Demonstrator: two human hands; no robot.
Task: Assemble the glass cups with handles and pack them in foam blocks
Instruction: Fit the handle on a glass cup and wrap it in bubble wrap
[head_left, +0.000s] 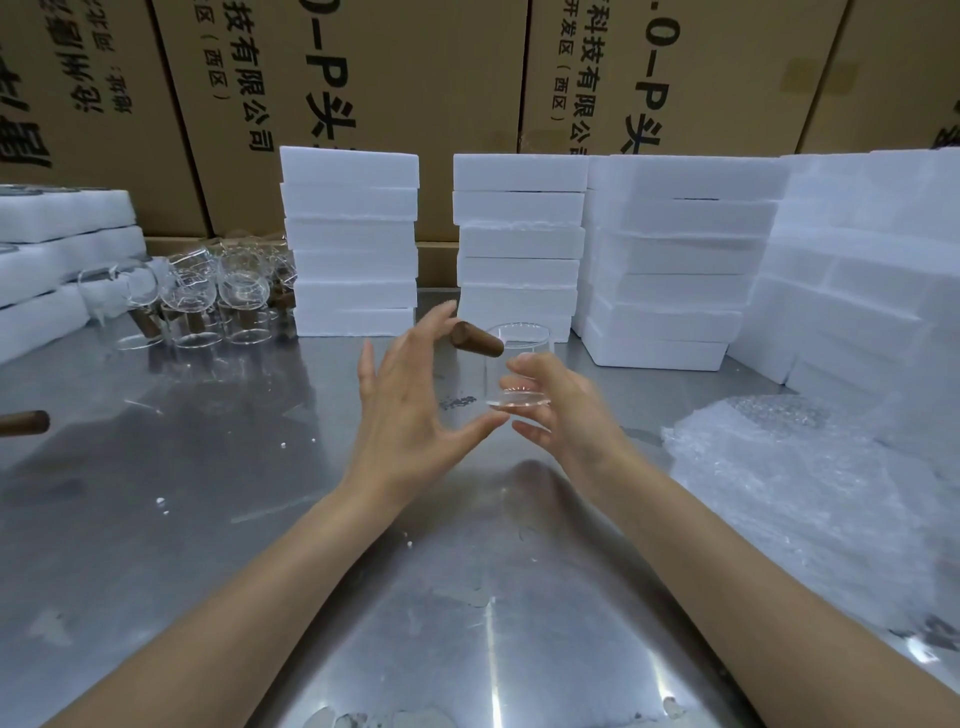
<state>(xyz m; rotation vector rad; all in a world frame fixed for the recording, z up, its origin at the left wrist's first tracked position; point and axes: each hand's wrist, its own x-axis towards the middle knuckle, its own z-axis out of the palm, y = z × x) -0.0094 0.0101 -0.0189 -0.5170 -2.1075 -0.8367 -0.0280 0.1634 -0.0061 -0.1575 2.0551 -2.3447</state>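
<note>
1. Centre of the frame: a clear glass cup (516, 364) is held above the steel table (208, 467), upright or nearly so, with its thick base low and its rim toward the foam stacks.
2. Right hand (556, 400) has the cup at its base; the thumb lies against the near wall and the fingers curl under the bottom. A firm hold.
3. Left hand (410, 395) is spread wide, fingers straight. The thumb tip reaches toward the cup's base, though contact cannot be confirmed. The fingertips sit at the outer end of the brown wooden handle (475, 339).
4. The handle juts from the cup's upper left side, angled up and left. I cannot tell whether the left fingers pinch it or merely touch it.
5. Left edge, mid height: another brown handle (26, 422) pokes into the frame, just above the table.
6. Upper left: a cluster of glass cups with handles (208, 291) stands on the table, beside a pile of foam blocks (57, 260) at the left edge.
7. Behind the hands: two neat stacks of white foam blocks (353, 244); larger foam stacks (675, 260) fill the upper right.
8. Right side, below the foam: a crumpled sheet of bubble wrap (779, 467) lies on the table.
9. Background: cardboard cartons (415, 78) with black printed lettering.
</note>
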